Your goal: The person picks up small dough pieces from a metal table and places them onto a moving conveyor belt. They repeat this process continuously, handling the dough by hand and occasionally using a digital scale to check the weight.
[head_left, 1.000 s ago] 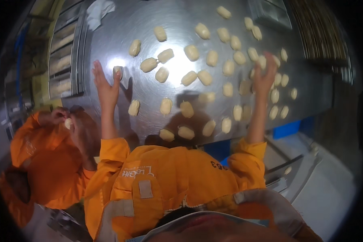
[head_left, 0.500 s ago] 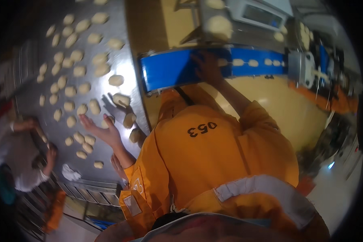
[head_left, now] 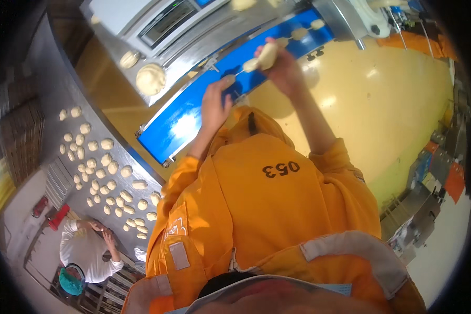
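My right hand point(head_left: 288, 72) is closed around a pale dough piece point(head_left: 268, 56), just above the blue conveyor belt point(head_left: 165, 128). Close by its fingers lies another dough piece point(head_left: 250, 65). My left hand point(head_left: 215, 107) reaches over the belt with its fingers stretched out and the thumb apart. Its fingertips meet a small dough piece point(head_left: 227, 80); whether they grip it I cannot tell. Farther up the belt, more dough pieces point(head_left: 299, 34) lie in a row toward the machine.
Left of me, a metal table point(head_left: 83, 201) bears many dough pieces. A co-worker in white with a green cap point(head_left: 72, 280) works at its far side. Beyond the belt stand a white scale point(head_left: 136, 18) and a large dough lump point(head_left: 150, 78). A metal machine point(head_left: 345, 23) borders the belt's far end.
My view has turned toward the belt. My left hand has left the table and come over the belt. My right hand, earlier low on the belt, now holds a dough piece.
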### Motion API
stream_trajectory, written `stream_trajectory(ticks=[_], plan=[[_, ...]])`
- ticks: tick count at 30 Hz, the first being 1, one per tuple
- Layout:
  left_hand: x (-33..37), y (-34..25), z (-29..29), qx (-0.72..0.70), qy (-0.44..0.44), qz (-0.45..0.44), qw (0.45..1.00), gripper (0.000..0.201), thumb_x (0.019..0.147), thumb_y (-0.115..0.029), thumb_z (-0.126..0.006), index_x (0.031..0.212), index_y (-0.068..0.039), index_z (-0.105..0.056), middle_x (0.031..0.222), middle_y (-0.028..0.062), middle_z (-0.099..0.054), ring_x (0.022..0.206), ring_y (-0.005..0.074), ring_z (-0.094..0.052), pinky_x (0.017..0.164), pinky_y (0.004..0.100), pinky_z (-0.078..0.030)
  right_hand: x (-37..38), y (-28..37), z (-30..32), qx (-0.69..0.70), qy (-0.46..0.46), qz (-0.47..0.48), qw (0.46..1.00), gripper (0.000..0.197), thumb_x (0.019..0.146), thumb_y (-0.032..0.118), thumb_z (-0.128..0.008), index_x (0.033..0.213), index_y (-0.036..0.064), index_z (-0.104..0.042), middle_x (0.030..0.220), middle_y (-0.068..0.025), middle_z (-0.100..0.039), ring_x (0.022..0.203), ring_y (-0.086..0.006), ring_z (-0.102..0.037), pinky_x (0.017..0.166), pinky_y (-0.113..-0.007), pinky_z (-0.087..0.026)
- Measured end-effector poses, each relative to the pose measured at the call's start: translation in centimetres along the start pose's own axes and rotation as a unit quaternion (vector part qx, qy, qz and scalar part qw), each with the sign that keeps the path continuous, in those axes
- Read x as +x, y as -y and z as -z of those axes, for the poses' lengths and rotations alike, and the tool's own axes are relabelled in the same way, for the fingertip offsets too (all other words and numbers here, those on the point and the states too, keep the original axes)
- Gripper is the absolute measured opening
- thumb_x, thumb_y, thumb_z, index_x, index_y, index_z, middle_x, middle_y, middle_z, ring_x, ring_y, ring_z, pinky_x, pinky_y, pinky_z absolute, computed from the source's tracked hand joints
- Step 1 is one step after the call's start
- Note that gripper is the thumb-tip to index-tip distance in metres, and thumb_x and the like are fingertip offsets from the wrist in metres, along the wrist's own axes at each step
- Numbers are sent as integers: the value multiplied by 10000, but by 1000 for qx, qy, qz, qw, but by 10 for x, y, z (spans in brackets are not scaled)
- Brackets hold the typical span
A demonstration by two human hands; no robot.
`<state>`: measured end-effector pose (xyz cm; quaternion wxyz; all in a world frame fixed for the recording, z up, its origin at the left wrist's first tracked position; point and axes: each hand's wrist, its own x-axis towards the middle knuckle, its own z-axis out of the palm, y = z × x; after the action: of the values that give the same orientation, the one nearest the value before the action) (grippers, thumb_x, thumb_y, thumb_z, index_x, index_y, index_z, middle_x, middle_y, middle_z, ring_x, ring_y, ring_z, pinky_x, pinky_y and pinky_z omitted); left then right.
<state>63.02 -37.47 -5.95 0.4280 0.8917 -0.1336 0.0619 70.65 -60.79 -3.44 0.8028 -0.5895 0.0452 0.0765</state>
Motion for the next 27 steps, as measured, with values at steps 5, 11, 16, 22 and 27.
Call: stream_trajectory(ticks=[5, 11, 16, 22, 27], plan=[[19, 44, -50, 211, 140, -37, 967, 448, 758, -62, -627, 1194, -145, -561, 1138, 134, -574, 1008, 341, -558, 835, 419, -461, 57, 29, 84, -404, -8, 168, 899, 489, 862, 272, -599, 1311, 109, -491, 1244, -138, -543, 1153, -305, -492, 971, -404, -430], [13, 51, -4, -419, -48, 340, 841, 363, 829, -65, -443, 1186, -53, -508, 1016, 99, -580, 925, 225, -573, 815, 399, -493, 98, -50, 127, -599, 192, 341, 699, 363, 780, 167, -627, 1138, 105, -627, 1124, -128, -570, 1015, -320, -533, 859, -424, -477], [34, 30, 1, -469, 101, 426, 767, 341, 917, -246, -409, 1157, -38, -533, 880, 82, -571, 806, 167, -574, 732, 316, -505, 83, -89, 109, -264, 85, 257, 926, 260, 864, 188, -568, 1092, 68, -602, 992, -105, -588, 916, -262, -581, 793, -379, -505], [59, 41, -91, 195, 170, 46, 965, 496, 743, -323, -733, 1172, -125, -584, 1124, 136, -583, 910, 360, -631, 770, 427, -532, 21, -20, 44, 450, -127, -103, 878, 267, 893, 192, -565, 1106, 32, -584, 981, -116, -572, 901, -239, -573, 778, -377, -499], [56, 67, -80, 130, 244, 124, 953, 437, 740, -267, -725, 1141, -141, -605, 1232, 144, -571, 963, 343, -633, 812, 399, -527, 53, 118, -46, 132, -103, 122, 978, 285, 868, 151, -607, 1115, 10, -591, 978, -140, -554, 914, -249, -550, 783, -398, -484]])
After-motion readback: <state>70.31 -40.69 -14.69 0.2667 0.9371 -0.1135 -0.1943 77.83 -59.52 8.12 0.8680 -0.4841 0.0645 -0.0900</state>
